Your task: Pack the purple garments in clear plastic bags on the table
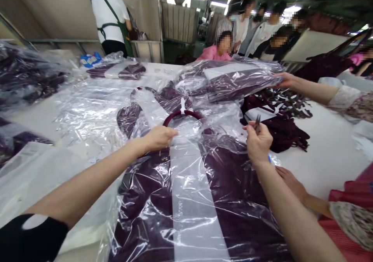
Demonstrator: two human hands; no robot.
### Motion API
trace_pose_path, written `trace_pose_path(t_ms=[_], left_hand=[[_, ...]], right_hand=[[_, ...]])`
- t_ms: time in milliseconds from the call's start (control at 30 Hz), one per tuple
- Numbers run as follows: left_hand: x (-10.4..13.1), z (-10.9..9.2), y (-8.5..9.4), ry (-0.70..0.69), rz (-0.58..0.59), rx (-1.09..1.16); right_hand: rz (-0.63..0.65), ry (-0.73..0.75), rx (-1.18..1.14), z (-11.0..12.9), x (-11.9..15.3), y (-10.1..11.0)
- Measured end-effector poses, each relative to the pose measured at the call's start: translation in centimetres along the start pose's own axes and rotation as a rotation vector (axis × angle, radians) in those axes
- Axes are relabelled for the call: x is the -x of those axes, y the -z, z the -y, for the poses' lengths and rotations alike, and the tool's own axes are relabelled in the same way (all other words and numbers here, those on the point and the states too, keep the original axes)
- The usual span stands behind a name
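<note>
Left hand (pixel 163 137) is closed, its fingers pinching the top of a clear plastic bag (pixel 233 169) just beside the round collar (pixel 182 113) of a dark maroon garment (pixel 150 215). Right hand (pixel 258 142) is curled around small dark snips (pixel 258 124), tips up, near the bag's upper right edge; whether it also grips the plastic, I cannot tell. The bagged garment lies flat in front of the person, with a white paper strip (pixel 194 203) down its middle and a white tag (pixel 183 105) standing at the collar.

To the right, a co-worker's lower hand (pixel 291 181) is partly hidden behind the person's right forearm. Loose plastic bags (pixel 87 110) spread over the white table (pixel 297 153) on the left. Beyond the right hand sits a pile of maroon cloth (pixel 281 132) with white tags. Past the collar, another hand (pixel 284 80) touches a second bagged garment (pixel 227 81).

Farther back are a blue packet (pixel 91 59), a person in a green apron (pixel 112 19), a person in pink (pixel 215 52) and several standing people (pixel 253 27).
</note>
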State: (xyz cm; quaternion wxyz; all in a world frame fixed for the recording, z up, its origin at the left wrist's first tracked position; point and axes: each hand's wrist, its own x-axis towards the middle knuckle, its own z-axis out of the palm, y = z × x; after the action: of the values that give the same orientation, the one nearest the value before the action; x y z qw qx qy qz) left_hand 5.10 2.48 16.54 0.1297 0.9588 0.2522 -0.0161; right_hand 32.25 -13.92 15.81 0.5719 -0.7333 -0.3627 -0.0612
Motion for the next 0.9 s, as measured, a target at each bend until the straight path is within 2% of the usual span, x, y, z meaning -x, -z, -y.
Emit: trace_pose_path(t_ms=[67, 133, 200, 267, 333, 400, 467, 533, 600, 667, 733, 833, 900], left_hand=[[3.1, -1.7, -0.3, -0.152, 0.063, -0.025], [5.9, -3.8, -1.1, -0.305, 0.114, 0.001], [8.1, -5.9, -2.1, -0.424, 0.170, 0.022], [9.6, -7.5, -2.9, -0.463, 0.217, -0.001], [10.6, -8.2, -3.2, -0.423, 0.249, -0.007], [11.2, -7.8, -2.9, -0.295, 0.254, 0.039], [11.4, -6.5, -2.4, -0.108, 0.223, 0.122], [11.1, -4.8, -2.1, 0.060, 0.195, 0.218], [10.2, -3.5, -2.2, 0.166, 0.197, 0.245], [8.5, -3.0, -2.7, 0.251, 0.188, 0.181], [6.1, -3.4, -3.5, 0.262, 0.124, 0.066], [1.3, -4.7, -4.6, 0.080, 0.023, -0.005], [-2.0, -5.4, -5.4, 0.026, 0.033, 0.026]], right_hand=[[-0.021, 0.092, -0.004, 1.7, 1.7, 0.4], [0.072, 0.232, 0.007, 3.9, 3.7, 0.2], [0.290, 0.402, 0.027, 6.2, 5.6, -0.7], [0.591, 0.547, 0.092, 7.6, 6.9, -2.0], [0.890, 0.614, 0.291, 7.8, 7.6, -3.0], [1.058, 0.601, 0.585, 6.7, 7.6, -3.2], [1.057, 0.521, 0.811, 4.9, 7.5, -2.1], [0.972, 0.397, 0.888, 3.3, 7.4, -0.3], [0.892, 0.272, 0.917, 2.2, 7.7, 1.4], [0.837, 0.192, 0.968, 1.8, 8.0, 2.3], [0.796, 0.150, 1.020, 1.7, 8.2, 2.5], [0.766, 0.116, 1.029, 1.5, 7.7, 2.1], [0.733, 0.099, 1.026, 1.3, 7.1, 2.0]])
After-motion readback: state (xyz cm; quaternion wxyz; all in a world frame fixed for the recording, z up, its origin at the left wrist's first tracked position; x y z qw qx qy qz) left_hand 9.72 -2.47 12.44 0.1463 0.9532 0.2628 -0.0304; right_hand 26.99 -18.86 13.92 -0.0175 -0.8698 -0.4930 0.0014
